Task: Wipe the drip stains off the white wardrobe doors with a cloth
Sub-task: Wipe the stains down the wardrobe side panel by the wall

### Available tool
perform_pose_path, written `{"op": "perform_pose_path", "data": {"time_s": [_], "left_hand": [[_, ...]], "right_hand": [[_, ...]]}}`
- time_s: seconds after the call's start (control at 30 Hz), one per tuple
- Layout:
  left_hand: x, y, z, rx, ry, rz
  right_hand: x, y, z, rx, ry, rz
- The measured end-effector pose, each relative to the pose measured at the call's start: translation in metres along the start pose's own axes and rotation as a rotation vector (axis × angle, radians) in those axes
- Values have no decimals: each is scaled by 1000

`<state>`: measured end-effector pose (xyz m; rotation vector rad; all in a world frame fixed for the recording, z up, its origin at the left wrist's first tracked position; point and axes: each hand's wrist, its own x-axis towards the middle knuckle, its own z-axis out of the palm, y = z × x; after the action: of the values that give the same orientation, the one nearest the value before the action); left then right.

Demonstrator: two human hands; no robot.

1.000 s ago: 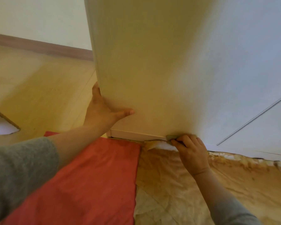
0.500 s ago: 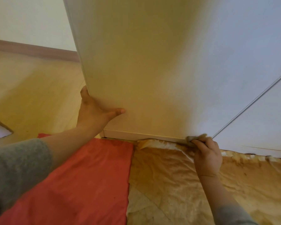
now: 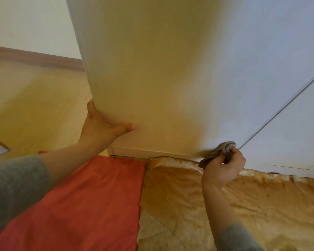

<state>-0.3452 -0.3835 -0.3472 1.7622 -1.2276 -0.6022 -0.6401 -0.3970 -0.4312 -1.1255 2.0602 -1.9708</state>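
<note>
Now my right hand [image 3: 223, 166] clutches the crumpled grey cloth [image 3: 217, 153] at the flat white wardrobe door [image 3: 152, 69]'s lower right corner, left hand [image 3: 101, 127] clasping its left edge; next I'd press and swipe leftward.

The floor [image 3: 34, 105] is pale wood, bare toward 9 and 10 o'clock. A red mat [image 3: 83, 205] lies flat on it at 7 o'clock. Touching the mat's right edge, a crumpled brown sheet [image 3: 179, 205] covers 5 o'clock, its far edge meeting the foot of the wardrobe [image 3: 152, 69], which stands at 12 o'clock
</note>
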Motion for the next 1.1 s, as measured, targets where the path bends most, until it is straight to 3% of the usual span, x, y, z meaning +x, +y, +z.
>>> {"op": "perform_pose_path", "data": {"time_s": [0.1, 0.27, 0.43, 0.67, 0.93, 1.1], "left_hand": [[-2, -5, -9, -16, -80, 45], [3, -33, -33, -27, -309, 169], [7, -59, -53, 69, -425, 209], [11, -102, -98, 111, -408, 92], [-3, -121, -120, 62, -432, 11], [-7, -134, -133, 258, -402, 12]], "right_hand": [[-11, -6, 10, 23, 23, -49], [-52, -27, 34, 73, -85, -205], [-90, -48, 54, 128, -209, -356], [-146, -66, 91, 219, -391, -373], [-206, -98, 119, 100, -539, -465], [-210, -107, 112, 71, -650, -451]]}}
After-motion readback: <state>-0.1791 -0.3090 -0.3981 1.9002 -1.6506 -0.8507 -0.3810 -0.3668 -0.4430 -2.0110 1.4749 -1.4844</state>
